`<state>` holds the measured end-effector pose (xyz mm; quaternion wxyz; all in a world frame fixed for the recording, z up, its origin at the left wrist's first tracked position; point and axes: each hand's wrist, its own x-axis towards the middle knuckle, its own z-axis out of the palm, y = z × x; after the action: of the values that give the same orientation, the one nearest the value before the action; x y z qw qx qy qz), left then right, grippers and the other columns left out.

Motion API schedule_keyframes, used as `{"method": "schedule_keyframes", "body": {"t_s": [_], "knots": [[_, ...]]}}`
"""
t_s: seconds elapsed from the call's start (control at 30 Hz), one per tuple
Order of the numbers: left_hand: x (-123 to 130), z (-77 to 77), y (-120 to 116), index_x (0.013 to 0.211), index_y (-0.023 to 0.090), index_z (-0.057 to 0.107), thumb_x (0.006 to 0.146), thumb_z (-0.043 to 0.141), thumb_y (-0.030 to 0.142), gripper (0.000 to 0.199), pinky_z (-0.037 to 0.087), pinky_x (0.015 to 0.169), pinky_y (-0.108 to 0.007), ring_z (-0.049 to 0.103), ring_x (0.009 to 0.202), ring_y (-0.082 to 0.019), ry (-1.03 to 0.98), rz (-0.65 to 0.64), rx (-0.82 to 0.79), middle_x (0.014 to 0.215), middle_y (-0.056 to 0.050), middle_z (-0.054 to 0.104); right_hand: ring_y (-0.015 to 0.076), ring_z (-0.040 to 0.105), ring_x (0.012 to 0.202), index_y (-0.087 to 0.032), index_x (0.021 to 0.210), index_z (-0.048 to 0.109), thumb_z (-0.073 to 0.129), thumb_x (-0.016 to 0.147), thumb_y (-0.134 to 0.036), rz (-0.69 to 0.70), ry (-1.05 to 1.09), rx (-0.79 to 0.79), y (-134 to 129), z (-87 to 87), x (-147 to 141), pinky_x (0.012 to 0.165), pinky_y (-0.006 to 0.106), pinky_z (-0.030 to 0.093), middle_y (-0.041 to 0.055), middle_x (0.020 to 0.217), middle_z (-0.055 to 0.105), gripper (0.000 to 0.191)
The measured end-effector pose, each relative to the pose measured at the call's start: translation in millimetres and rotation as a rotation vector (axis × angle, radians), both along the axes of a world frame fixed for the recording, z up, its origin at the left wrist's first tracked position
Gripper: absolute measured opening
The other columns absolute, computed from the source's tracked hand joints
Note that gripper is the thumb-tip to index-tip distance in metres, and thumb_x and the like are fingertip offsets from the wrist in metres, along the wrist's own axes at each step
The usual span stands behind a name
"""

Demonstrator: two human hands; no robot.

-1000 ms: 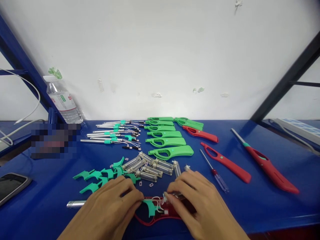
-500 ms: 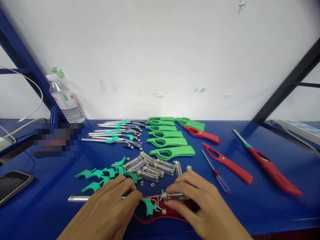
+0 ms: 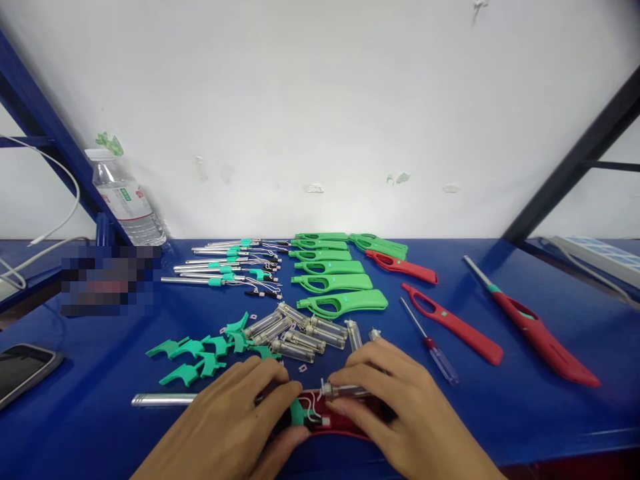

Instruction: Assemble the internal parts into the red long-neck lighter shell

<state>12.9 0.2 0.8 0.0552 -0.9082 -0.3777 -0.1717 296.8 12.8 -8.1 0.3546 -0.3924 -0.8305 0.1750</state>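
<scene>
A red lighter half-shell [image 3: 345, 428] lies open at the front of the table under both hands. My right hand [image 3: 395, 400] is closed round a clear fuel tank [image 3: 343, 391], held over the shell. My left hand [image 3: 240, 417] has its thumb and fingertips closed on a green trigger [image 3: 298, 413] within the shell and partly hides it. From beneath the left hand a metal lighter tube [image 3: 163, 400] sticks out leftward. White wires [image 3: 313, 402] run between the trigger and the tank.
Behind the hands lie several clear tanks [image 3: 300, 338] and green triggers [image 3: 183, 375]. Farther back are metal tubes with wires [image 3: 220, 268] and green shells [image 3: 345, 303]. To the right rest a screwdriver [image 3: 440, 360], a red shell [image 3: 460, 327] and a red lighter [image 3: 545, 340]. A phone [image 3: 25, 370] sits left.
My left hand has shifted right, its thumb and fingers now on the green trigger, covering more of it. My right hand keeps the tank in nearly the same place. The view has shifted slightly.
</scene>
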Motion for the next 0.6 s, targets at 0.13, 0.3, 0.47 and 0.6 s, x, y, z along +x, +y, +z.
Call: {"method": "schedule_keyframes", "body": {"t_s": [0.13, 0.3, 0.47, 0.6], "knots": [[1.1, 2.2, 3.0, 0.127, 0.032, 0.073, 0.111, 0.076, 0.026, 0.018, 0.07, 0.094, -0.035, 0.083, 0.109, -0.024, -0.012, 0.01, -0.023, 0.126, 0.0, 0.082, 0.0201, 0.08, 0.096, -0.03, 0.115, 0.084, 0.087, 0.107, -0.014, -0.002, -0.005, 0.002, 0.4, 0.1, -0.7, 0.108, 0.038, 0.064, -0.0034, 0.106, 0.083, 0.019], [0.6, 1.8, 1.8, 0.123, 0.033, 0.073, 0.108, 0.079, 0.025, 0.018, 0.069, 0.095, -0.03, 0.083, 0.108, -0.021, -0.057, 0.027, -0.063, 0.127, 0.002, 0.081, 0.0194, 0.08, 0.096, -0.031, 0.116, 0.085, 0.087, 0.107, -0.014, -0.004, -0.003, 0.001, 0.3, -1.5, -0.6, 0.11, 0.039, 0.063, -0.0041, 0.106, 0.083, 0.02], [0.5, 0.1, 0.5, 0.124, 0.034, 0.074, 0.11, 0.078, 0.027, 0.016, 0.07, 0.096, -0.031, 0.083, 0.109, -0.022, -0.065, 0.045, -0.083, 0.128, 0.002, 0.081, 0.0191, 0.08, 0.095, -0.031, 0.116, 0.085, 0.087, 0.107, -0.015, -0.009, -0.01, 0.0, -0.4, -1.6, 0.0, 0.109, 0.039, 0.062, -0.0048, 0.107, 0.084, 0.019], [1.9, 0.0, 0.6, 0.125, 0.034, 0.075, 0.11, 0.077, 0.026, 0.017, 0.07, 0.096, -0.034, 0.084, 0.109, -0.023, -0.033, 0.035, -0.082, 0.129, 0.002, 0.082, 0.0189, 0.081, 0.096, -0.031, 0.116, 0.084, 0.086, 0.108, -0.017, 0.001, -0.008, -0.001, -0.2, -0.9, -0.4, 0.11, 0.038, 0.062, -0.005, 0.107, 0.084, 0.017]]}}
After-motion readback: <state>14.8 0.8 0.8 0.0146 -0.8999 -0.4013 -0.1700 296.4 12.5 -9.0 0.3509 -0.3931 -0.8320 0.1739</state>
